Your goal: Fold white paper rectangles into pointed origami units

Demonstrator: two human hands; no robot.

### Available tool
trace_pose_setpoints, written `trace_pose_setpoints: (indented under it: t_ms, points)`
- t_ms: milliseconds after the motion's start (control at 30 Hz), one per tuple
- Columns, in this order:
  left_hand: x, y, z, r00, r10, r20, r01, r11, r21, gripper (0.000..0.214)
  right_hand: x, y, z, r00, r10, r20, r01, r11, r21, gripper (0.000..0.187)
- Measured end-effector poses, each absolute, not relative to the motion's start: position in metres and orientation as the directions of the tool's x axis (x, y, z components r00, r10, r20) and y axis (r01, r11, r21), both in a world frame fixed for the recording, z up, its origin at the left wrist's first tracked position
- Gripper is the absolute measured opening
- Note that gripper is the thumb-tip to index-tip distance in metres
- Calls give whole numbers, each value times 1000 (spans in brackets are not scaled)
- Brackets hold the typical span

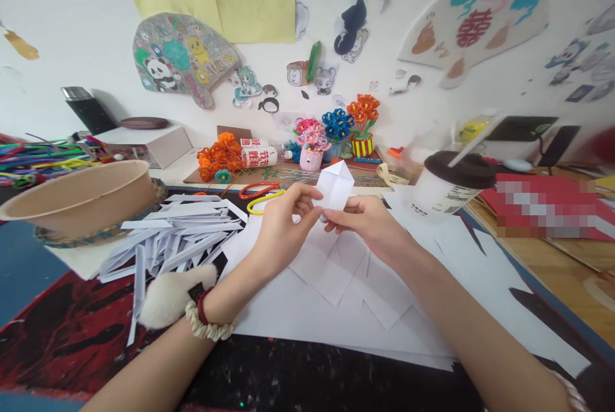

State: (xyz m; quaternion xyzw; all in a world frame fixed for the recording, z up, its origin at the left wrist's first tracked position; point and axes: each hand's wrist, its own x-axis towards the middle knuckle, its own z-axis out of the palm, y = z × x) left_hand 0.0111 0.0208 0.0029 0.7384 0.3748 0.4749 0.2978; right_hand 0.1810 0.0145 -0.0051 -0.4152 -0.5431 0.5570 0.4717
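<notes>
A small folded piece of white paper [336, 182] is held up over the table, its top edges creased to a point. My left hand [289, 223] pinches its lower left side between thumb and fingers. At its lower right, my right hand [368, 223] grips the same piece, the thumb across its bottom edge. Loose white paper sheets [331, 271] lie under both hands, several of them overlapping. To the left of my left forearm is a pile of folded white paper strips [177, 232].
A wide tan bowl [81, 197] stands at left, near a white fluffy item [166, 296]. A lidded drink cup [446, 181] with a straw stands at right. Behind are orange flowers [221, 156], small flower pots [314, 157] and a yellow loop [264, 202]. A wall closes the back.
</notes>
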Motion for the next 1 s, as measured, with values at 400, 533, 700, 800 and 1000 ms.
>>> trace_pose_setpoints:
  t_ms: [400, 533, 700, 800, 1000]
  points:
    - [8, 26, 7, 263, 926, 271, 253, -338, 907, 18, 176, 11, 2, -149, 988, 45, -65, 36, -997, 19]
    - [8, 23, 8, 250, 923, 291, 233, -349, 908, 19, 176, 11, 3, -158, 987, 34, -48, 26, -998, 19]
    - [8, 21, 10, 245, 940, 239, 206, -291, 934, 23, 174, 10, 5, -141, 988, 57, -33, 53, -998, 19]
    - [9, 22, 10, 293, 939, 181, 205, -247, 947, 28, 173, 9, 5, -104, 991, 79, -49, 74, -996, 17]
    - [9, 20, 10, 342, 928, 148, 202, -226, 953, 32, 170, 9, 2, -39, 985, 165, -78, 162, -984, 13]
